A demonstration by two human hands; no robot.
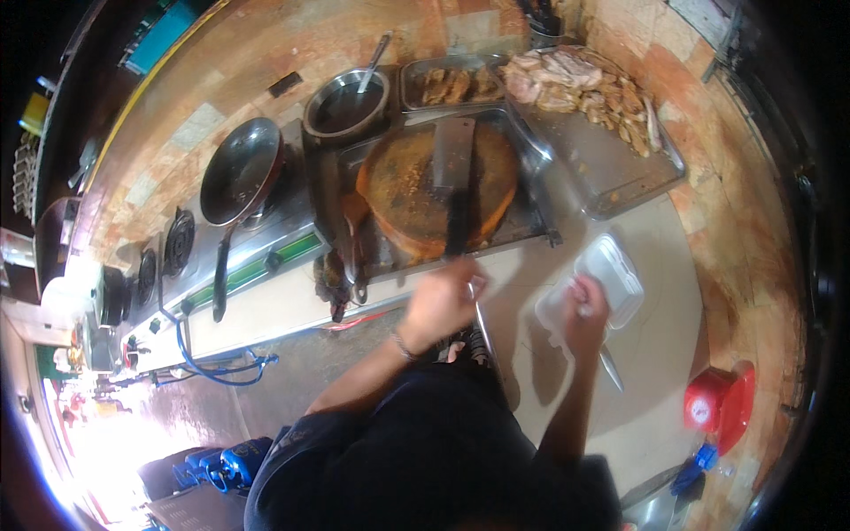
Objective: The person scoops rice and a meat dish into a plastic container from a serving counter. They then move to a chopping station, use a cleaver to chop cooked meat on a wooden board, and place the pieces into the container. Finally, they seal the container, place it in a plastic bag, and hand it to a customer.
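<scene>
My left hand (441, 299) is curled over the counter's front edge, beside the handle end of a cleaver (453, 152). The cleaver lies on a round wooden chopping block (405, 172) with small food scraps. Something small and pale shows at the left fingers; what it is cannot be told. My right hand (588, 308), blurred and with bent fingers, is over an open white foam takeaway box (621, 282) and partly hides it. Whether it holds anything is unclear. A pale pointed utensil (611, 370) shows beside the right wrist.
Roasted meat pieces (558, 79) lie on a large metal tray (617, 192); more fill a smaller tray (453, 86). A pot of dark liquid (348, 106) and a frying pan (242, 172) stand left. Tongs (350, 259) lie by the block. A red scale (714, 405) stands right.
</scene>
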